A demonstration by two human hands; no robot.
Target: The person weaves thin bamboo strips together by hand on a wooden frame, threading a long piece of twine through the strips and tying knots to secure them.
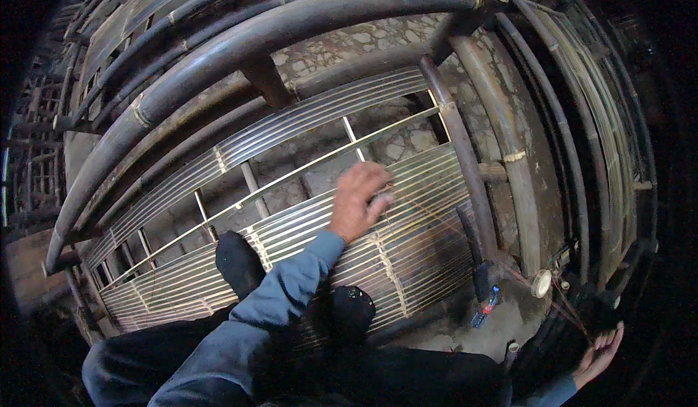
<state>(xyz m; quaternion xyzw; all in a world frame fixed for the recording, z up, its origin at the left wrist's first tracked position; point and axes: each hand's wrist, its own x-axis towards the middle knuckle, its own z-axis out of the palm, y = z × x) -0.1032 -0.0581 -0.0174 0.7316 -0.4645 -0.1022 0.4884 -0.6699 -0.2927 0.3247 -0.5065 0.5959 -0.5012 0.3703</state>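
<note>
Below me lies a bamboo bench seat point(429, 189) made of thin pale slats, with small bindings tying them in rows. My left hand point(361, 200) is over the middle of the slats, fingers curled and slightly blurred, at the end of a thin reddish-brown cord point(434, 216). From there the cord crosses the slats toward the lower right. Out at the far right, my right hand point(600, 356) is raised beside the bench, its fingers closed on the cord's strands. One loose slat point(291, 172) spans the open gap beyond my left hand, over crossbars.
My dark-socked feet point(238, 263) rest on the slats. A thick bamboo rail point(305, 18) curves around the far side. Right of the seat stand more bamboo poles point(509, 138) and a dark hammer-like tool point(476, 261). A small blue-and-red object point(486, 307) lies on the floor.
</note>
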